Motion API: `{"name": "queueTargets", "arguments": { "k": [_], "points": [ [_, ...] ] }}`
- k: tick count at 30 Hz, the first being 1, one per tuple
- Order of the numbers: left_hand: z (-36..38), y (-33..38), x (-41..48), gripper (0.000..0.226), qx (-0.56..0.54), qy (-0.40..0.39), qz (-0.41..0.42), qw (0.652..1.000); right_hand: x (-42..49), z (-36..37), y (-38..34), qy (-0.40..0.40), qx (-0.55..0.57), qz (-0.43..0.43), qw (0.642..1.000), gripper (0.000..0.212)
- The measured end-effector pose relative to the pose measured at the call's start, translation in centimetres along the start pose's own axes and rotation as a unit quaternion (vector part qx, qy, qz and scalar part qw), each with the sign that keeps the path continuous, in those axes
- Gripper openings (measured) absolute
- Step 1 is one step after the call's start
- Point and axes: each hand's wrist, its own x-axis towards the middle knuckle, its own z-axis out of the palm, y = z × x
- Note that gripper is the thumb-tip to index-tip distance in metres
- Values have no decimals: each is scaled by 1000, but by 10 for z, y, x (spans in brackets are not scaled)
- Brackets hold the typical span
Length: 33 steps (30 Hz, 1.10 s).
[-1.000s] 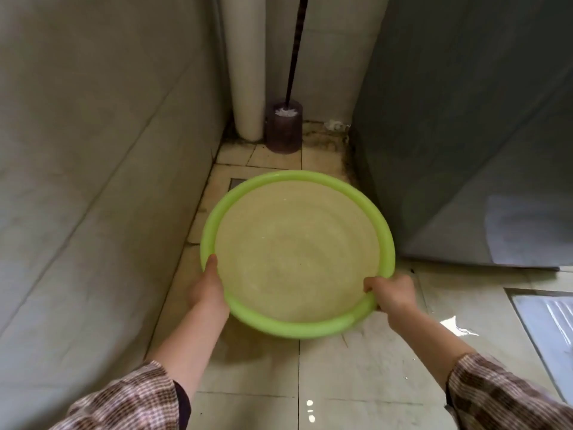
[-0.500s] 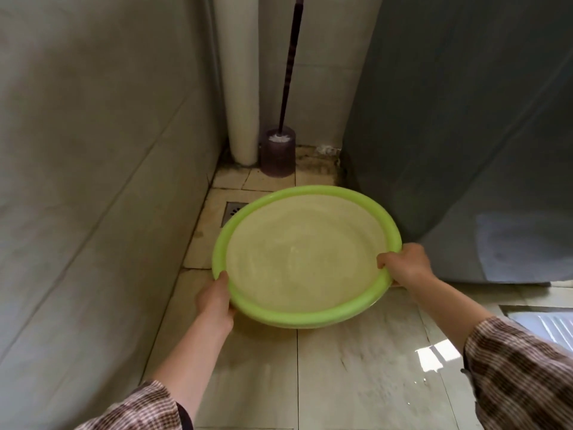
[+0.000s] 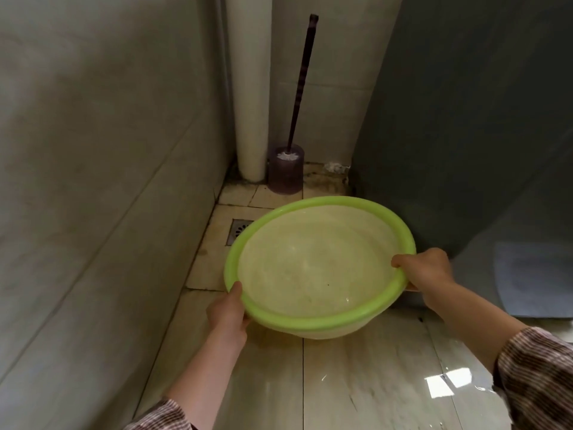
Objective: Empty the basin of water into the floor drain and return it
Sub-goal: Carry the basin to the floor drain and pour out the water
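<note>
Brush holder and pipe stand beyond drain, basin overlapping it.

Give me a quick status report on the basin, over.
Left hand and right hand each grip the green basin rim. Water inside, not yet poured. Floor drain half hidden behind far rim. Toilet brush holder stands beyond, clear of it.

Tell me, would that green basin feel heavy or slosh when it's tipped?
Probably heavy for thin plastic: the green basin holds water, and the left hand and right hand both grip its rim. The water would likely surge toward whichever side dips. The wet rim may be slippery.
</note>
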Motion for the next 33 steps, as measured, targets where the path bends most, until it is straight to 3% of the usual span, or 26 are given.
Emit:
{"name": "queueTargets", "arguments": {
  "k": [3,8,14,22,29,33],
  "points": [
    [6,2,0,27,-8,3,3,1000,1,1,-5,6,54,26,998,25],
    [16,2,0,25,-7,13,17,1000,2,-1,-15,-7,166,63,984,34],
    [22,2,2,20,-7,2,15,1000,1,6,-29,16,202,56,978,23],
    [29,-1,1,6,-20,-8,6,1000,4,16,-41,16,204,51,977,28],
    [36,-7,1,7,-22,-11,6,1000,12,17,-52,43,158,28,986,25],
    [37,-9,2,4,-34,-25,2,999,14,16,-58,74,140,19,987,39]
  ]
}}
